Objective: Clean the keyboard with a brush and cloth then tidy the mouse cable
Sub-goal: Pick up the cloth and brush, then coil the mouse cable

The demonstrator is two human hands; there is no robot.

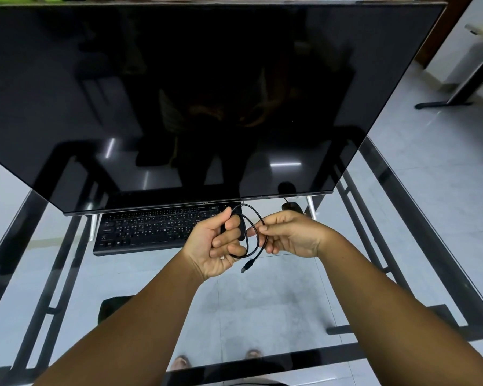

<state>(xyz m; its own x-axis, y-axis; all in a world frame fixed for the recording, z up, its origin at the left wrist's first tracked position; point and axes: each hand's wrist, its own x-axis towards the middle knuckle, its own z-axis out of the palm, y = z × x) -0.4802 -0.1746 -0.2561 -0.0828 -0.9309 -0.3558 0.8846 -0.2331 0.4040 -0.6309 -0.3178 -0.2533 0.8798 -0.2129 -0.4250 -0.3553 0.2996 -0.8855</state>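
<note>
A black mouse cable (pixel 255 215) is looped between my hands above the glass table. My left hand (pixel 216 243) grips the coiled loops, fingers curled round them. My right hand (pixel 287 235) pinches the cable at the loop's right side. The USB plug (pixel 247 266) dangles below the coil. Behind my hands, the black keyboard (pixel 148 231) lies under the monitor's lower edge. Only the top of the black mouse (pixel 290 206) shows, behind my right hand. No brush or cloth is in view.
A large dark monitor (pixel 179 93) on silver feet fills the upper view, overhanging the keyboard. The glass table (pixel 402 246) has a black frame, with tiled floor visible through it. A dark object (pixel 115 307) lies at the lower left. Another desk's leg (pixel 463 87) stands at the far right.
</note>
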